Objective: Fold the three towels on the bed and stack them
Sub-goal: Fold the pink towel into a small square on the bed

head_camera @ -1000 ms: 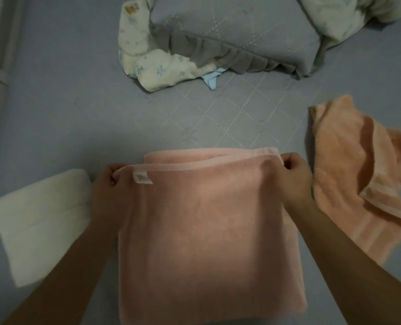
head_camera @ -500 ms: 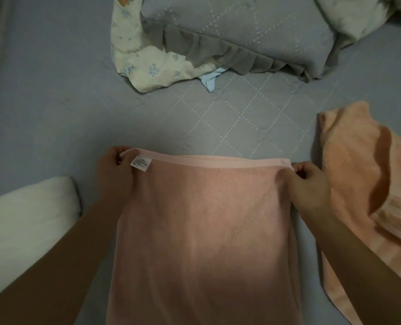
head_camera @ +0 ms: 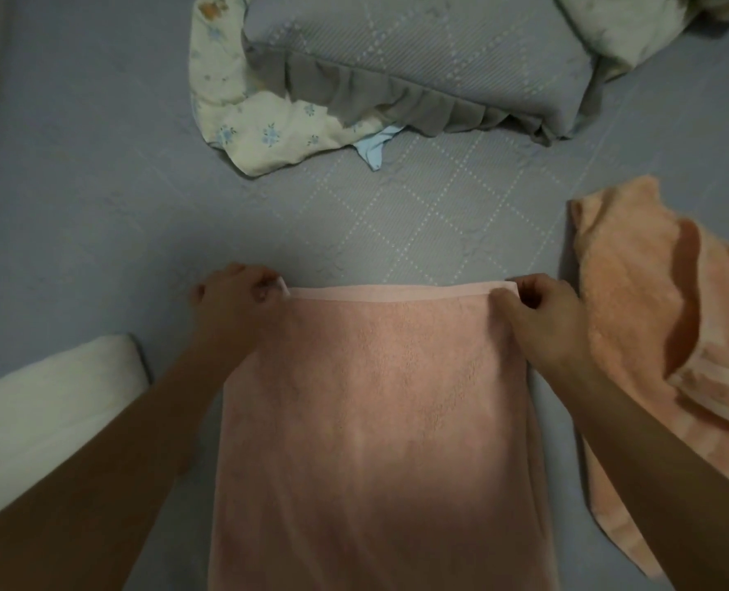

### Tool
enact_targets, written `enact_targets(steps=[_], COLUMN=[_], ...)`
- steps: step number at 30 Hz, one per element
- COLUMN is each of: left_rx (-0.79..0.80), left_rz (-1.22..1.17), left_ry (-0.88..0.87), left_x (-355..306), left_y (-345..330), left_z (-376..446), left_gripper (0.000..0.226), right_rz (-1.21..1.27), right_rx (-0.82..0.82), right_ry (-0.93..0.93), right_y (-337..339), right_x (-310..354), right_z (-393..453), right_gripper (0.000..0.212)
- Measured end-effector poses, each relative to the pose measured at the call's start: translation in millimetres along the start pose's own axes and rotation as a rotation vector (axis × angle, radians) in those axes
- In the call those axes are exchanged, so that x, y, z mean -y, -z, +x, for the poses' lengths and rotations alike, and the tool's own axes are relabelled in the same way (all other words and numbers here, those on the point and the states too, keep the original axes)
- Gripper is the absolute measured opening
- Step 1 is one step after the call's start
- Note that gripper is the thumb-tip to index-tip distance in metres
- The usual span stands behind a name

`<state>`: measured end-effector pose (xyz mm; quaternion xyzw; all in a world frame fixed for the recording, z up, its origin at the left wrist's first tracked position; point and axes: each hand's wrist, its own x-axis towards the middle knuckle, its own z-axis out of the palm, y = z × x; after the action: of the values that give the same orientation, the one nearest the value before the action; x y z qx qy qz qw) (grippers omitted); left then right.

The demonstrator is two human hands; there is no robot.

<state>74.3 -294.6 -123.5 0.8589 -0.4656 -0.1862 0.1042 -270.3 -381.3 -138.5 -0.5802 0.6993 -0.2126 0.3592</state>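
1. Head view: the pink towel (head_camera: pixel 379 420) lies flat on the bed (head_camera: pixel 77 185) right in front of me, its long side running from the near edge of the picture up to a straight hemmed far edge.
2. My left hand (head_camera: pixel 237 298) is curled onto the towel's far left corner, fingers pressed together and pinching the hem; a bit of white tag shows just beside my fingertips.
3. My right hand (head_camera: pixel 537 313) does the same at the far right corner, thumb and fingers closed on the hem.
4. Both of my forearms reach in from the bottom corners; the left one crosses over the towel's left edge and hides part of it.
5. To my left lies the white towel (head_camera: pixel 47 411), already folded into a neat block, apart from the pink one; my left forearm covers its near corner.
6. To my right lies the orange towel (head_camera: pixel 635 317), crumpled and unfolded, just beside my right hand, and my right forearm crosses its lower part.
7. Further up the bed sits a grey pillow (head_camera: pixel 418 61) with a ruffled edge, resting on a floral cloth (head_camera: pixel 264 125), with a scrap of light blue fabric (head_camera: pixel 375 147) poking out under the ruffle.
8. The bed between the pink towel and the pillow carries a stitched diamond pattern.
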Motion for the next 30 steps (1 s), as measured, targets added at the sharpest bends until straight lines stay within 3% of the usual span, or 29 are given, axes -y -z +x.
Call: enact_targets(steps=[4, 7, 11, 15, 19, 21, 23, 26, 30], left_rx=[0.232, 0.158, 0.044, 0.002, -0.084, -0.055, -0.003, 0.005, 0.084], left_rz=[0.185, 0.148, -0.088, -0.011, -0.05, -0.095, -0.183, -0.31, -0.399], left_ry=[-0.201, -0.241, -0.061, -0.058, 0.017, 0.064, 0.109, 0.156, 0.384], left_x=[-10, -2, -1, -1, 2, 13, 26, 49, 84], left_y=[1, -5, -21, -39, -36, -31, -28, -29, -34], left_z=[5, 12, 18, 6, -31, -62, -99, -157, -220], left_gripper=[0.036, 0.012, 0.018, 0.007, 0.049, 0.069, 0.08, 0.077, 0.064], right_rz=[0.026, 0.211, 0.189, -0.068, -0.069, -0.156, -0.237, -0.16, -0.083], right_rx=[0.026, -0.038, -0.068, 0.005, -0.017, 0.062, 0.125, 0.101, 0.102], right_ry=[0.017, -0.014, -0.082, -0.037, -0.044, -0.063, -0.101, -0.137, -0.417], right_y=[-2, 0, -6, -13, -7, 0, 7, 19, 30], right_x=[10, 11, -2, -12, -13, -25, -42, -63, -99], right_z=[1, 4, 13, 3, -38, -71, -107, -161, -221], right_gripper=[0.006, 0.007, 0.012, 0.009, 0.022, 0.021, 0.033, 0.022, 0.013])
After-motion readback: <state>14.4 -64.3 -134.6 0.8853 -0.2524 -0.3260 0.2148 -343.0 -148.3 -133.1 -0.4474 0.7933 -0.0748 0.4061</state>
